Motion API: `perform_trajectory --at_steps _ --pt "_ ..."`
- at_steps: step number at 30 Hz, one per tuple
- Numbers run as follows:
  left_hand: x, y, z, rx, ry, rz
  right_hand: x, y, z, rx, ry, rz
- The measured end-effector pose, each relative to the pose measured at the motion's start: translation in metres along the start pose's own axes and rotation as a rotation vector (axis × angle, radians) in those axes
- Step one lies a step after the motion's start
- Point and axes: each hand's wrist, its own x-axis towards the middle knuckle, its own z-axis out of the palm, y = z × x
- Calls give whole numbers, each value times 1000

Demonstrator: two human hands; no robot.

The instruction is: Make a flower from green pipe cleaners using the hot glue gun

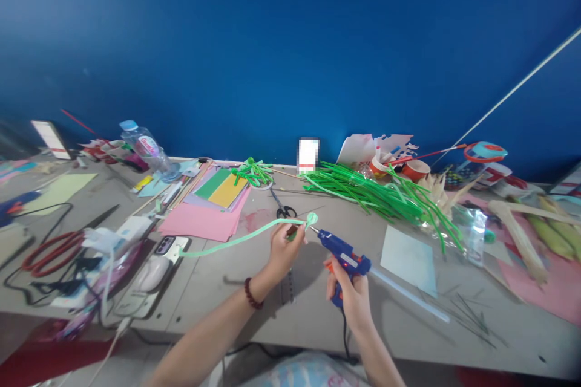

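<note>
From where I stand, I see the person's right hand wrapped around the grip of a blue glue gun, a finger at the orange trigger. The left hand, just left of the glue gun, has its thumb and fingers pinched together on a light green stem. The curled end of this stem is just beside the nozzle; I cannot tell if they touch. A clear glue stick comes out from the rear of the gun.

Beyond the glue gun, green stems lie in a bundle, partly inside clear wrap. Behind them one paper cup holds markers; the inside of the other cup I cannot see well. Far left of the gun there leans a clear bottle with a blue cap, its content hard to make out.

The left arm partly hides a ruler, left of the gun, and the scissors are partly behind the light green stem. The corn, far right of the gun, is blurred.

The table is bare just right of the gun, up to a pale paper sheet. Its front edge runs on the person's side of the gun, and a blue wall closes the far side.
</note>
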Motion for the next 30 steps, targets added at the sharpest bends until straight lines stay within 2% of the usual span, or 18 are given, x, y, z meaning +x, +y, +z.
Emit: perform_trajectory --at_steps 10,16,21,25,27,30 --pt "-1 -1 -2 -51 -26 15 1 -2 -1 13 10 14" --pt "-2 0 -1 -69 -28 28 7 1 -10 -32 64 16" --pt "-3 6 -3 29 -183 130 14 -1 -21 35 64 10" --pt "-4 4 -2 109 -304 190 17 -12 -26 116 12 -13" --pt "-3 1 -1 137 -287 176 15 -17 -28 144 -41 -17" --pt "1 -1 0 89 -181 16 10 -20 -31 162 -118 19"
